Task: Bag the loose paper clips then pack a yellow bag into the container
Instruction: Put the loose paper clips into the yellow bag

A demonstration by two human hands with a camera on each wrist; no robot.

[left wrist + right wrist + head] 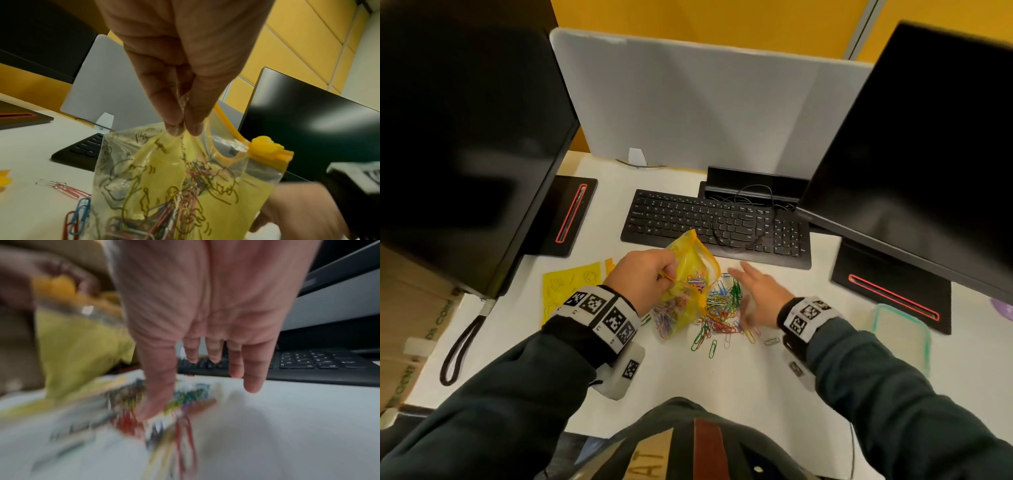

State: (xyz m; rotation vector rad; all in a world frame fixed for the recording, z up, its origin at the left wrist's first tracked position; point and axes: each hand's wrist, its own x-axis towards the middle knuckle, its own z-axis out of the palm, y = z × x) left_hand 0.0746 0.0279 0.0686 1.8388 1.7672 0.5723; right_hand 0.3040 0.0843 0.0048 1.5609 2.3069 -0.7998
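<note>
A yellow zip bag (690, 274) printed with doodles stands on the white desk, its mouth open, with several coloured paper clips inside. My left hand (645, 277) pinches the bag's top edge (180, 129) between thumb and fingers; the orange slider (265, 148) sits at the end of the zip. A heap of loose paper clips (722, 308) lies just right of the bag. My right hand (756, 291) is spread flat over that heap, fingers straight (252, 369), and is blurred. A second flat yellow bag (571, 286) lies to the left.
A clear container with a green rim (904, 335) sits at the right, near the desk edge. A black keyboard (715, 226) lies behind the clips. Two dark monitors (928, 144) on black stands flank the desk, and a grey divider (688, 102) rises at the back.
</note>
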